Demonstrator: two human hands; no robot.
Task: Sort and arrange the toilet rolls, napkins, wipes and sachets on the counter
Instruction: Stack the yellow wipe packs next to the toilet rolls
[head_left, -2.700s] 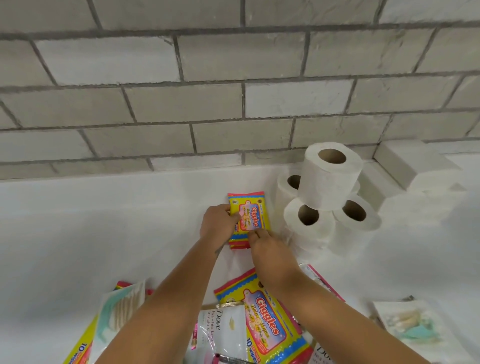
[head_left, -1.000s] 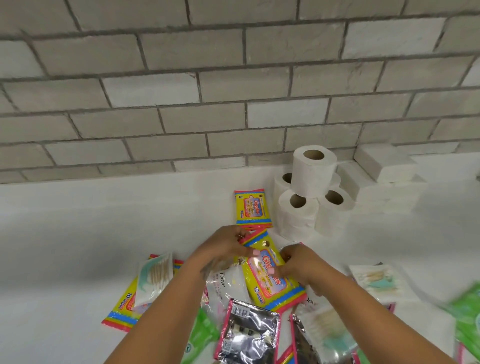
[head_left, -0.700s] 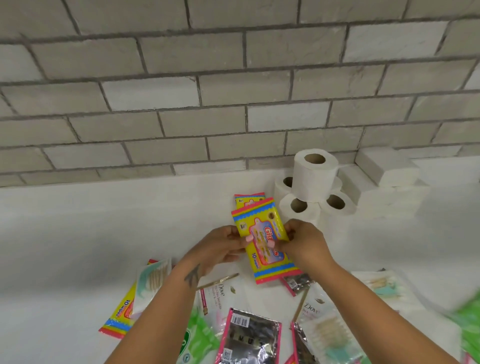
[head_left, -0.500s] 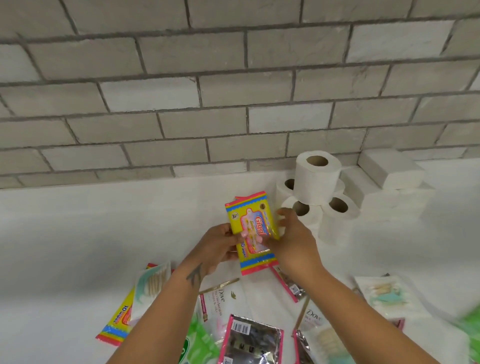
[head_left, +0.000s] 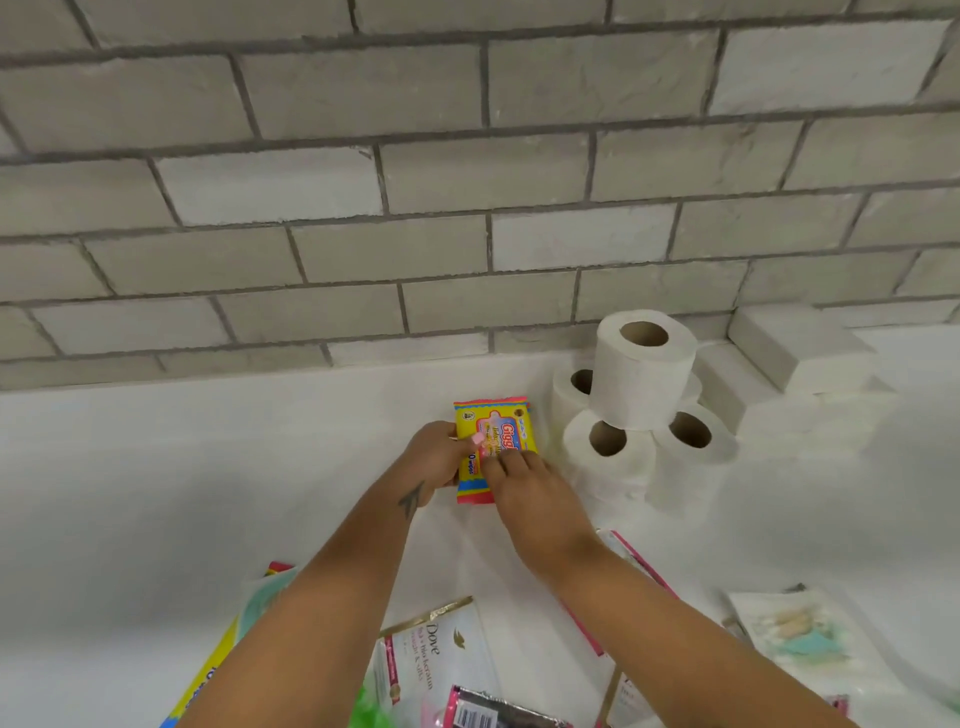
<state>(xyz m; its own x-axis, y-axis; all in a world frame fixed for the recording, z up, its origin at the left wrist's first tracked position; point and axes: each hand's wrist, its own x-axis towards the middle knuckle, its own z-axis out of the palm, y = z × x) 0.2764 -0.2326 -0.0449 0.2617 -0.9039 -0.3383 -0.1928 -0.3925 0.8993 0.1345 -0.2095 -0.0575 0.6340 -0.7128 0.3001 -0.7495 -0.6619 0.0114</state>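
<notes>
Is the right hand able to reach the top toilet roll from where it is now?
Probably yes: the right hand rests on the wipes pack, and nothing stands between it and the top toilet roll.

Both forearms reach forward, converging. The left hand (head_left: 434, 457) curls its fingers at the pack's edge; the right hand (head_left: 524, 480) lays its fingers on top.
</notes>
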